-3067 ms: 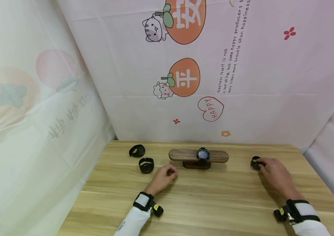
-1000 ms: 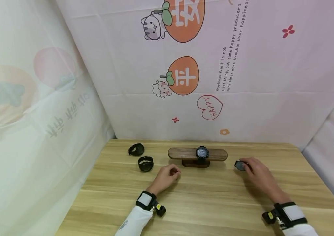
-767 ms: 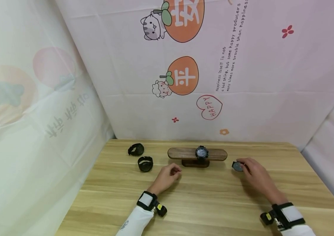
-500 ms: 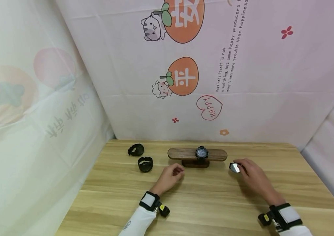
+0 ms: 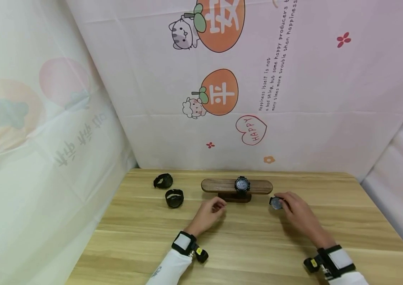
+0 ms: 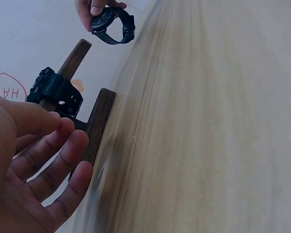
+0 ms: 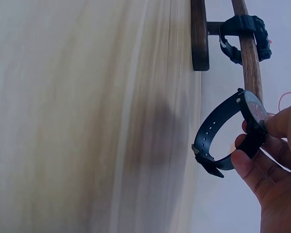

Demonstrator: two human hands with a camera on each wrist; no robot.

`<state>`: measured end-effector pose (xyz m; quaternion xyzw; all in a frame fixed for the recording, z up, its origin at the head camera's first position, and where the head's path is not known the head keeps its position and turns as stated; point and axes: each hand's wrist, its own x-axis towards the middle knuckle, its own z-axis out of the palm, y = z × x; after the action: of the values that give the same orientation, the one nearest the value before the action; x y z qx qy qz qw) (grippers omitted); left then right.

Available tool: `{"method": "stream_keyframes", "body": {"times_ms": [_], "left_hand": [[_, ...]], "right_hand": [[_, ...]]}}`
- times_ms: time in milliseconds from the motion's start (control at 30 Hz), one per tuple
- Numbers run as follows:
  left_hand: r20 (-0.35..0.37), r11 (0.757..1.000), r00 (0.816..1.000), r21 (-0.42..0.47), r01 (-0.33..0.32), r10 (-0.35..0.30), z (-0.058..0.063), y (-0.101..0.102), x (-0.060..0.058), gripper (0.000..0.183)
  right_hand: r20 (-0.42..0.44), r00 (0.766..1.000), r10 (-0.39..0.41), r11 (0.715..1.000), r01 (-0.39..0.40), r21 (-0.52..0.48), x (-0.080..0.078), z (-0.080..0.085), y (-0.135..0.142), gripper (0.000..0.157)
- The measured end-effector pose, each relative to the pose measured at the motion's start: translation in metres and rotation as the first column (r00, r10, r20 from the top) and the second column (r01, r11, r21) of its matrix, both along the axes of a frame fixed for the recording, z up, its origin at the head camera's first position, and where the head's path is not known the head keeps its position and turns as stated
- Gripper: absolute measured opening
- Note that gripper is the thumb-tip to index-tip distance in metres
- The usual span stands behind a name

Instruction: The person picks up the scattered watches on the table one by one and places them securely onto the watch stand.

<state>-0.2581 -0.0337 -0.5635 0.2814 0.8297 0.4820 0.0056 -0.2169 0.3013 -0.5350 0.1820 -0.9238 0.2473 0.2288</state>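
Observation:
A black wristwatch (image 7: pixel 217 115), its strap buckled into a loop, is pinched between thumb and fingers of my right hand (image 5: pixel 300 213). In the head view that watch (image 5: pixel 276 203) hangs above the table, just right of the wooden watch stand (image 5: pixel 219 185). A chunky black digital-style watch (image 5: pixel 242 185) is wrapped around the stand's bar, right of its middle. My left hand (image 5: pixel 206 215) is in front of the stand's left part, its fingers loosely bent and holding nothing. In the left wrist view its fingers (image 6: pixel 63 160) are near the stand, apparently without gripping it.
Two more black watches, one at the back (image 5: pixel 163 181) and one nearer (image 5: pixel 174 198), lie on the table's left side. The wooden table (image 5: pixel 244 245) meets a printed white cloth (image 5: pixel 173 138) along its back edge. Another cloth hangs at the left.
My right hand has picked up the watch from the table's right side and carried it left toward the stand. My left hand has shifted slightly right.

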Motion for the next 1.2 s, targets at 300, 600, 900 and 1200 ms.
{"method": "stream_keyframes", "body": {"times_ms": [300, 600, 900, 1200], "left_hand": [[0.013, 1.000, 1.000, 0.002, 0.002, -0.002, -0.001, 0.008, 0.004, 0.021], [-0.012, 1.000, 1.000, 0.009, 0.020, -0.020, 0.002, 0.018, 0.006, 0.020], [-0.008, 1.000, 1.000, 0.017, 0.024, -0.024, -0.001, 0.027, 0.007, 0.019], [-0.027, 0.998, 0.999, 0.047, 0.043, -0.042, -0.002, 0.032, 0.009, 0.019]], "right_hand": [[0.008, 1.000, 0.019, 1.000, -0.019, -0.009, -0.001, -0.006, -0.013, 0.022], [0.043, 0.999, 0.015, 0.999, -0.014, -0.033, 0.002, -0.008, -0.022, 0.022], [0.070, 0.997, 0.033, 0.999, -0.030, -0.041, 0.004, -0.007, -0.033, 0.022], [0.061, 0.996, 0.068, 0.997, -0.066, -0.042, 0.005, -0.004, -0.043, 0.021]]}}
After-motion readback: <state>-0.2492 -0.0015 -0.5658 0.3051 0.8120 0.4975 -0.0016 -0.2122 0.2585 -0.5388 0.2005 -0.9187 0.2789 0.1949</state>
